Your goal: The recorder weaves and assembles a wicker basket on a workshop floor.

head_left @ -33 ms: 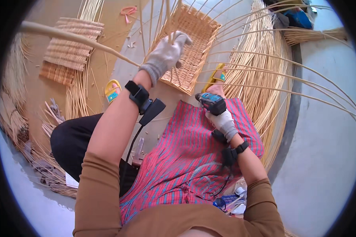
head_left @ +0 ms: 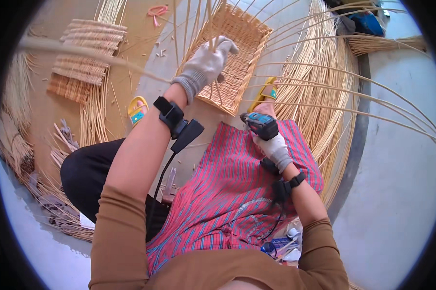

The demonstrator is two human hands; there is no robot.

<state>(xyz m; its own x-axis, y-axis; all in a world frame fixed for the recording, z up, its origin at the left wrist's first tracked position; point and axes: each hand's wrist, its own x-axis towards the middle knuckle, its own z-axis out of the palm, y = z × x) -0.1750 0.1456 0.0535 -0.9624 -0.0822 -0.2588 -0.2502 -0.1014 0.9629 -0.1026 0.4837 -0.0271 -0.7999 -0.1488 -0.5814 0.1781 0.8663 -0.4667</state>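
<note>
A rectangular wicker basket (head_left: 236, 72) rests on the floor in front of me, with long rods standing out from its sides. My left hand (head_left: 206, 63), in a pale knit glove, is closed at the basket's left side around upright wicker rods (head_left: 212, 34); the palm side is hidden. A thicker rod (head_left: 97, 57), blurred, runs from the left to my left wrist. Over my right knee, my gloved right hand (head_left: 275, 149) grips a blue and black cordless drill (head_left: 261, 124), its nose pointing toward the basket's near edge.
Bundles of long wicker rods (head_left: 314, 92) lie at the right. A woven panel (head_left: 87, 55) with loose rods lies on the left floor, near a pink looped strip (head_left: 157, 14). A striped red cloth (head_left: 237, 193) covers my lap. Yellow sandals (head_left: 264, 92) flank the basket's near end.
My left hand has shifted very slightly upward. The thick rod at the left has swung a little and is blurred. My right hand and the drill have hardly moved.
</note>
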